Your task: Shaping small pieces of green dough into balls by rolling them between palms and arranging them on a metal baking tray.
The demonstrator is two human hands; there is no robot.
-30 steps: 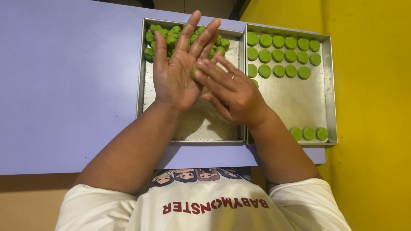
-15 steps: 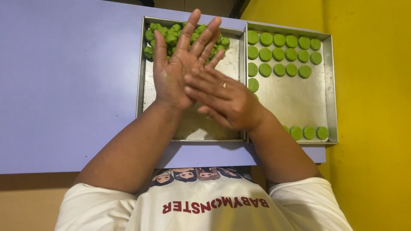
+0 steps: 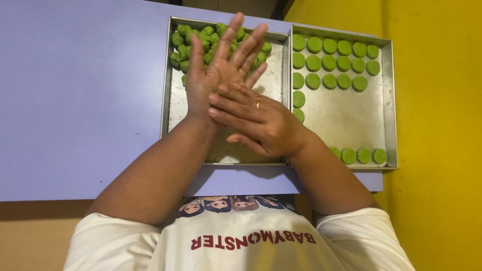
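My left hand point(image 3: 218, 68) is raised with its fingers spread and pointing away from me. The palm of my right hand point(image 3: 258, 123) lies flat across it near the wrist, and whatever is between the palms is hidden. Both hands hover over the left metal tray point(image 3: 173, 113), which has a heap of green dough lumps point(image 3: 191, 42) at its far end. The right metal tray point(image 3: 346, 120) carries rows of flat green dough discs point(image 3: 331, 62) at the far end. A short row of discs point(image 3: 359, 155) lies at its near edge.
Both trays sit side by side at the right end of a pale purple table point(image 3: 80, 100). A yellow surface point(image 3: 442, 125) runs along the right of the table. The table's near edge is close to my chest.
My right hand has slid across my left palm toward the wrist and toward me. My left hand has stayed almost still.
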